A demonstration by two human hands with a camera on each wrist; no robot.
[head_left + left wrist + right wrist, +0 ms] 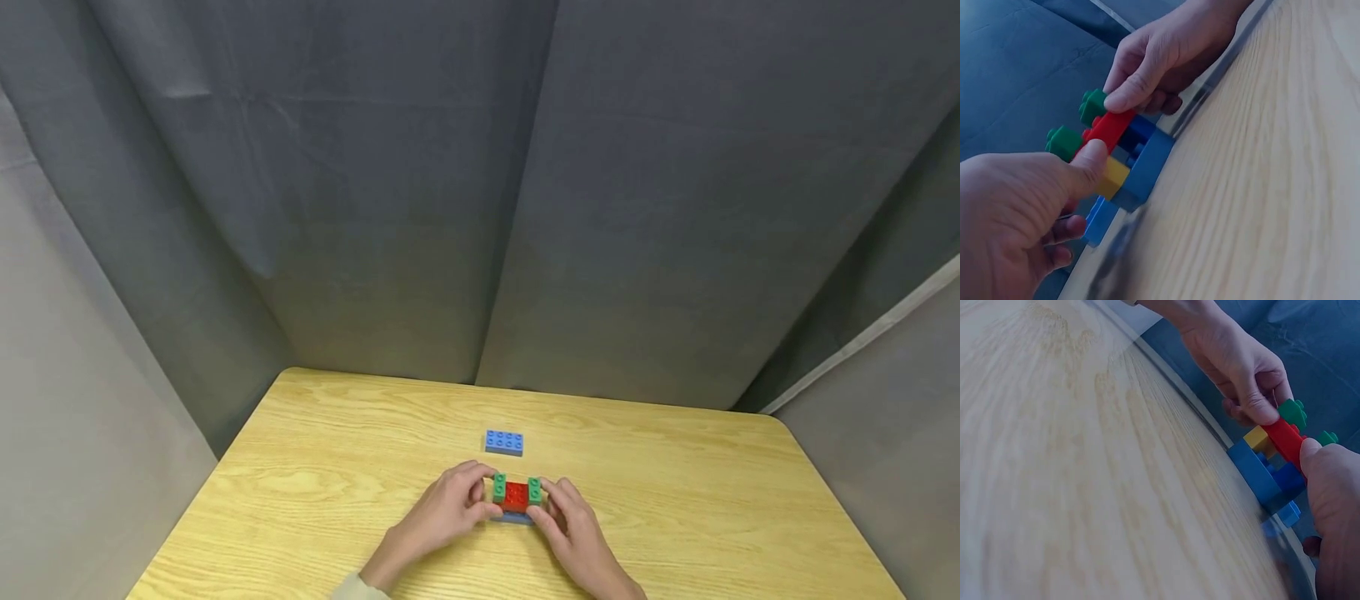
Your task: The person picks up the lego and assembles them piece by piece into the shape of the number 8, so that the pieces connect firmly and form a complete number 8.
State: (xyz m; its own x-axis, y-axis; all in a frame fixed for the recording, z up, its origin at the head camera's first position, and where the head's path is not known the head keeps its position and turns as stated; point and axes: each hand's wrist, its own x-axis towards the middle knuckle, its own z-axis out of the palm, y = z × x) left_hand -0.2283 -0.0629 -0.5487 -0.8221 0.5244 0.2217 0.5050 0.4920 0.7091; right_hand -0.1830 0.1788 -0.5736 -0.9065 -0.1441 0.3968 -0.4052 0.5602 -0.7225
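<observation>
A small stack of building bricks stands on the table between both hands. Its base is a blue brick (1150,165), topped by a yellow brick (1113,178) at the left end and a dark blue brick (1289,479) at the right. A red brick (516,497) bridges these two, with one green brick (499,487) at its left end and another green brick (534,491) at its right. My left hand (448,507) pinches the red brick's left end, thumb in front. At the other end, my right hand (577,537) pinches it likewise.
A separate blue brick (504,442) with studs up lies just behind the stack. The wooden table (337,467) reaches back to a grey curtain (390,250), and grey panels stand at both sides.
</observation>
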